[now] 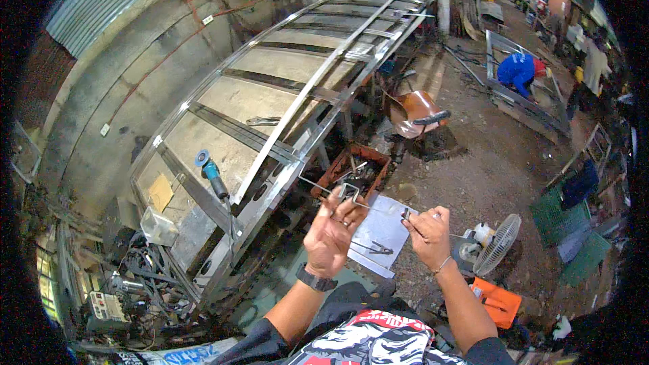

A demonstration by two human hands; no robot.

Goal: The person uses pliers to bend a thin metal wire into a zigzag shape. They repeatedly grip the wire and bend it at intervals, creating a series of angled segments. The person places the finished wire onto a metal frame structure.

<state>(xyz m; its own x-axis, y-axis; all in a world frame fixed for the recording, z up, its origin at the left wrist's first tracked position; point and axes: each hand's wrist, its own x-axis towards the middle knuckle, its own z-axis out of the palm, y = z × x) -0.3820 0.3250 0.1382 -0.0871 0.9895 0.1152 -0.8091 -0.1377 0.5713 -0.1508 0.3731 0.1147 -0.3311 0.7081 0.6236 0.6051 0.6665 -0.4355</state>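
My left hand (328, 240) is raised palm up, a dark watch on its wrist, its fingers curled at a thin bent metal rod (348, 192). The fingertips are partly blurred. To the right, my right hand (430, 233) is closed in a fist around something thin, with a small dark end showing by the thumb; its kind cannot be made out. Below and between the hands lies a white sheet (378, 233) with a dark slim tool (380, 249) on it. Just beyond my left hand stands a rusty-orange bin (384, 157) of metal bits.
A long metal frame (270, 145) on the left carries a blue angle grinder (212, 174). An orange-brown chair (414, 111) stands ahead, a fan (499, 245) and an orange case (495, 302) at right. Far right, a person in blue (517, 71) bends over another frame (541, 125).
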